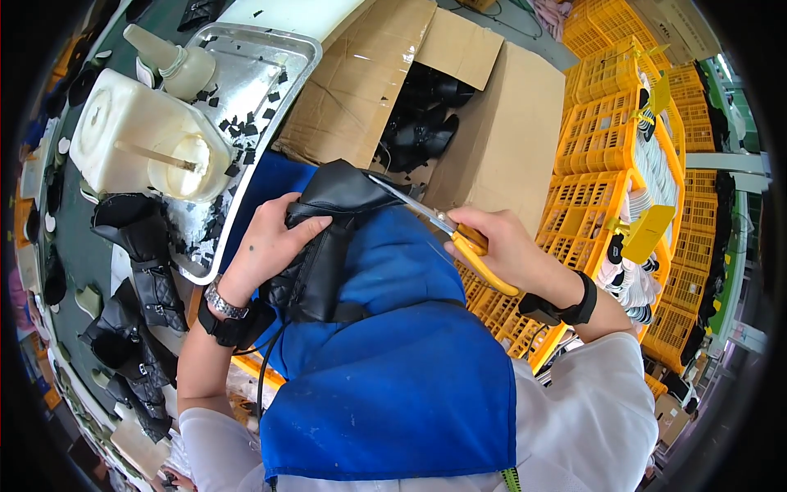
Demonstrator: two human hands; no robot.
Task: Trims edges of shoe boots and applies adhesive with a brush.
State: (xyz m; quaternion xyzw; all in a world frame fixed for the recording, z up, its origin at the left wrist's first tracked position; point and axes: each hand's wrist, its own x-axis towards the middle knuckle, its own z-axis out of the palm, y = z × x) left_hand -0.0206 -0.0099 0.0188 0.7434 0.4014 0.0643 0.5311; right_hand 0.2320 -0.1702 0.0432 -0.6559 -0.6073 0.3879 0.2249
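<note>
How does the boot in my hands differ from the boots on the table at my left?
The held boot rests on the blue apron, gripped by the left hand, with the scissors in the right hand touching its top edge. The boots on the table lie untouched in a row on the dark surface. Both are black with quilted shafts.

"What do you have on?"

"My shirt is white, and a big blue apron (393,385) covers my lap."

"And your wrists?"

"My left hand (266,242) has a silver watch (223,302) and a black band. My right hand (504,246) has a black band too."
</note>
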